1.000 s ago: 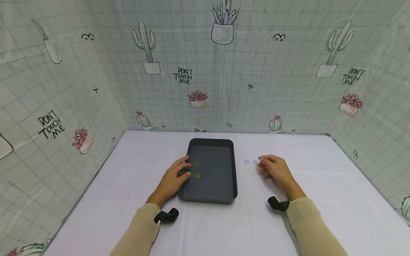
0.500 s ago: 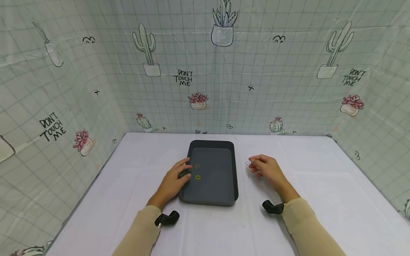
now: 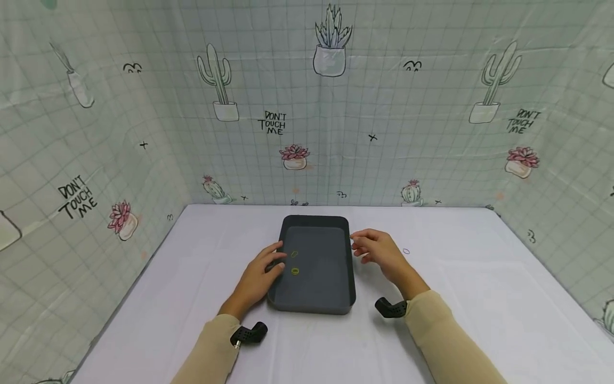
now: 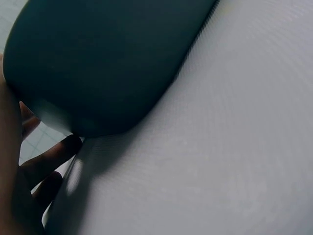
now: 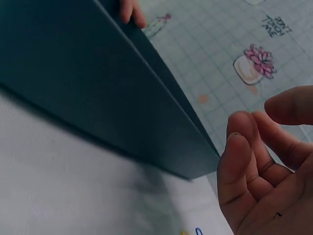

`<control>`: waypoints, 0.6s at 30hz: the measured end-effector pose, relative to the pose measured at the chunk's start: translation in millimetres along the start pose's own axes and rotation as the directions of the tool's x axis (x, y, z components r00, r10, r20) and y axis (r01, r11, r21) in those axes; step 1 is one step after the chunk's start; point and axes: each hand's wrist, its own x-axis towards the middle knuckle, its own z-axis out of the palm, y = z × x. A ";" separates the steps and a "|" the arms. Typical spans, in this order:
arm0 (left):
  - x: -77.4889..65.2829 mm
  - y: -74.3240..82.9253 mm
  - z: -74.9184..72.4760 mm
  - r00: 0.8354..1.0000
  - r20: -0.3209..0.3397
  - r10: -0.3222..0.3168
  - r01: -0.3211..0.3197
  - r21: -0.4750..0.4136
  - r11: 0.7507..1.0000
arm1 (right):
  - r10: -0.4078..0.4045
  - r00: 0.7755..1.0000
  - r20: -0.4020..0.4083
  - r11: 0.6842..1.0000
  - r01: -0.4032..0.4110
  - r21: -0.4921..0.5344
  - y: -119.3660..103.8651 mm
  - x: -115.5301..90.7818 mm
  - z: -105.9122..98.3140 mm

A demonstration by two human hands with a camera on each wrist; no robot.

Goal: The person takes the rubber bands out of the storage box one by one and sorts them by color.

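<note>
A dark grey rectangular tray (image 3: 318,309) lies on the white table. My left hand (image 3: 254,277) holds its left wall, some fingertips over the rim and other fingers (image 4: 54,156) outside it. Inside the tray, near that hand, are a thin yellow ring (image 3: 295,254) and a yellow ring-shaped piece (image 3: 295,271), perhaps several stacked. My right hand (image 3: 379,253) hovers beside the tray's right wall, fingers loosely bent. In the right wrist view, its thumb (image 5: 291,105) stands apart from the fingers, with nothing visible between. Behind it on the table lies a thin, purplish ring (image 3: 406,251).
Below the right hand, in the right wrist view, parts of a blue ring (image 5: 198,231) and a yellow piece (image 5: 184,232) show at the bottom edge. A patterned cloth wall (image 3: 345,170) closes off the table's back and sides.
My right hand has moved left to the tray's side, covering the small rings seen there earlier and uncovering one on its right. My left hand stays at the tray.
</note>
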 end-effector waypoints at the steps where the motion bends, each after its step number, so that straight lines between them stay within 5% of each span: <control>1: -1.2 -0.2 0.0 1.000 -0.001 -0.002 0.002 -0.002 1.000 | -0.003 1.000 0.006 1.000 0.003 -0.001 -1.1 1.0 3.0; 10: -1.2 -1.9 -1.9 1.000 0.000 0.009 -0.009 0.012 1.000 | -0.024 0.999 0.044 0.999 0.022 0.026 -14.0 16.0 28.0; 18: -0.5 -3.8 -1.8 1.000 0.003 0.010 -0.010 0.020 1.000 | 0.018 0.993 0.117 0.999 -0.013 -0.049 -19.3 22.9 44.5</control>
